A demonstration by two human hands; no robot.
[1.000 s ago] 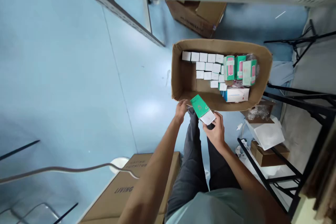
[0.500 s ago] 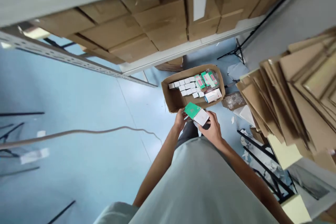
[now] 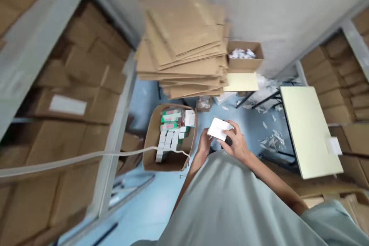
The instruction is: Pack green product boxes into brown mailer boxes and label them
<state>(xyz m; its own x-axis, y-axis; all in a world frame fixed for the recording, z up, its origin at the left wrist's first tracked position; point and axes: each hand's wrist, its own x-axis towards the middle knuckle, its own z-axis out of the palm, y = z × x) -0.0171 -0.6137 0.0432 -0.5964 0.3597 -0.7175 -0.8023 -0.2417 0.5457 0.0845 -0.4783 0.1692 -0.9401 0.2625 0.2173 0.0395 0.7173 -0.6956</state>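
Between my two hands, in front of my body, is a small white box (image 3: 218, 128) whose white face is turned up. My left hand (image 3: 204, 141) grips its left edge, with the fingers partly hidden. At the right end, the thumb and fingers of my right hand (image 3: 236, 143) are closed on it. An open cardboard carton (image 3: 149, 138) stands on the floor to the left of my hands. Rows of small white boxes (image 3: 168, 139) and several green boxes (image 3: 169, 126) lie inside it, with a white packet (image 3: 189, 118) at its right.
A tall stack of flat cardboard (image 3: 184, 57) rises ahead. Shelves of cartons (image 3: 72, 107) line the left. A pale yellow table (image 3: 311, 130) stands at right, with plastic scraps (image 3: 273, 142) on the floor nearby. A pale cable (image 3: 86, 157) crosses from the left.
My view has swung to the right, so the carton now appears left of my hands. The held box has been turned; its green part no longer shows.
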